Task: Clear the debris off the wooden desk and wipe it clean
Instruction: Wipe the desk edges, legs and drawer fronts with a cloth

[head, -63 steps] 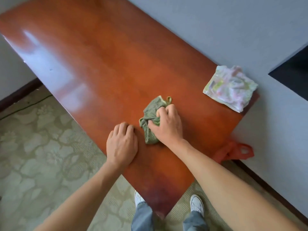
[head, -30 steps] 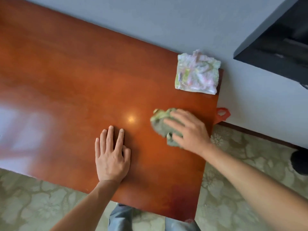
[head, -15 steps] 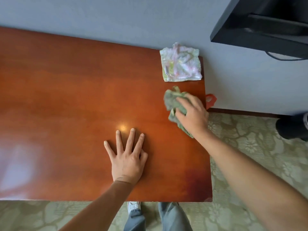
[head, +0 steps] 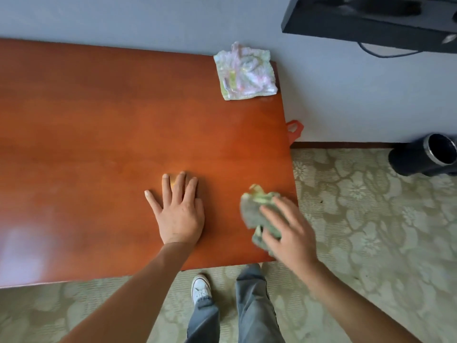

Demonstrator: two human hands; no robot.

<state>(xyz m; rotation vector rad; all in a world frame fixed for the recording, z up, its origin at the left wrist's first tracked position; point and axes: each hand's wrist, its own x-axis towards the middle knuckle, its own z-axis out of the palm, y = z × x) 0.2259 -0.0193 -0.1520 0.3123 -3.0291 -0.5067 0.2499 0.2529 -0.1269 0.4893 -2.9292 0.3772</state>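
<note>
Pressing green rag [head: 259, 214] under right hand [head: 289, 233] at desk [head: 99, 144] corner (fingers nearly flat, blurry); bare wood lies left, past flat left hand [head: 179, 214]

Scene evenly and brightly lit by soft daylight — a pale glare patch on the wooden desk [head: 22, 246] at left, a small hotspot by the left hand [head: 181, 215], motion blur on the right hand [head: 288, 232] and green cloth [head: 257, 206], wide-angle bowing at edges.
</note>
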